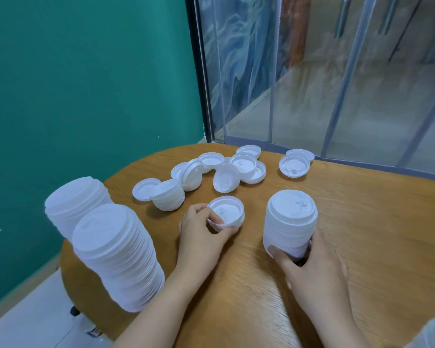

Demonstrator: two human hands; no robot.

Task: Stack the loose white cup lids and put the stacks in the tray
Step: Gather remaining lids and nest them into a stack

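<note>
left hand pinches a small bunch of lids by the rim, thumb on top, fingers curled under, grip tight on it just above the table. right hand is wrapped round the base of a medium stack standing upright just to the right. behind them loose lids lie scattered, with a short stack near them and a pair off to the right. two tall stacks stand at the table's left edge.
</note>
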